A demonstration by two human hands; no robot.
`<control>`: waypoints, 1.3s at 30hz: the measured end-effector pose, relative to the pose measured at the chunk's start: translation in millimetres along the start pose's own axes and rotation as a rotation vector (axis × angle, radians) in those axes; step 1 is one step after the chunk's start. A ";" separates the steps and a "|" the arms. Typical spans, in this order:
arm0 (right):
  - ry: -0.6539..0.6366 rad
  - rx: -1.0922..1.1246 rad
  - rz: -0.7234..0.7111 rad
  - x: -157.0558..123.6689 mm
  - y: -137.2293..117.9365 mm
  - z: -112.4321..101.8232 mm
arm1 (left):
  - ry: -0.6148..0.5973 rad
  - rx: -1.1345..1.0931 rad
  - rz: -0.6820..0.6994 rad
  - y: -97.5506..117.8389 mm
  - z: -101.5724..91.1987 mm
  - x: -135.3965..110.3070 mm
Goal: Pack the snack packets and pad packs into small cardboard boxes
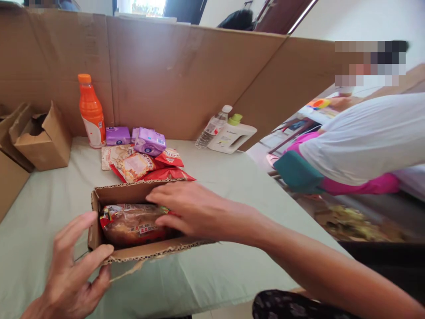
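Note:
A small cardboard box (126, 255) with torn, open upper edges stands on the cloth in front of me. Inside lies a clear-wrapped loaf of bread (133, 226) with red and green print; its right end is hidden under my hand. My right hand (189, 210) reaches into the box from the right, its fingers and thumb curled over that end of the bread. At the box's left corner, my left hand (78, 261) has its fingers spread, with fingertips touching the rim.
Behind the box are red snack bags (137, 166), purple tissue packs (150, 141) and an orange bottle (91, 113). A clear water bottle (212, 128) and white jug (232, 136) stand farther right. Open cartons (43, 141) are left, a cardboard wall (186, 79) behind. Another person (361, 141) is at right.

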State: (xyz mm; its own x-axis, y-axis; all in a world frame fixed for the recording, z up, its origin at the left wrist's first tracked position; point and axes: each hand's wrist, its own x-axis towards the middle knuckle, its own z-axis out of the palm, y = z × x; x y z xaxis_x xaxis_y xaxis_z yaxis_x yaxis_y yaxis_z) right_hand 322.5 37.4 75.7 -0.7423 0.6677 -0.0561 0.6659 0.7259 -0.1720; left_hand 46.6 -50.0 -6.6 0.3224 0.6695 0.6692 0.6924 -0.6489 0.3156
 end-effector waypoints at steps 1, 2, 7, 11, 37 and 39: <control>0.188 0.053 0.037 -16.5 4.5 -3.7 | 0.037 -0.017 -0.054 -2.4 2.0 -8.1; 0.366 0.091 0.092 -33.8 9.4 -5.0 | 0.071 -0.053 -0.115 -4.7 4.2 -16.1; 0.578 0.197 0.199 -90.2 25.7 26.4 | -0.014 -0.160 -0.336 -10.7 14.3 -39.0; 0.424 0.302 -0.010 -84.3 23.5 60.8 | -0.125 -0.097 -0.180 -10.6 16.7 -32.2; 0.409 0.106 -0.166 -55.5 39.3 83.2 | -0.214 0.107 0.067 -11.1 12.2 13.5; 0.391 0.066 -0.185 -61.5 39.9 89.0 | -0.294 0.099 0.120 -16.9 5.9 13.2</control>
State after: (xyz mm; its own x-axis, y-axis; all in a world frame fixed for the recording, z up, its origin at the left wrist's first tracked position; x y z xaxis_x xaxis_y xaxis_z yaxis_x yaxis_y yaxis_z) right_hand 388.1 10.5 -15.2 -0.7561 0.5490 0.3562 0.5088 0.8355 -0.2075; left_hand 43.0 -28.1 -7.0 0.5681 0.6754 0.4702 0.6928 -0.7009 0.1696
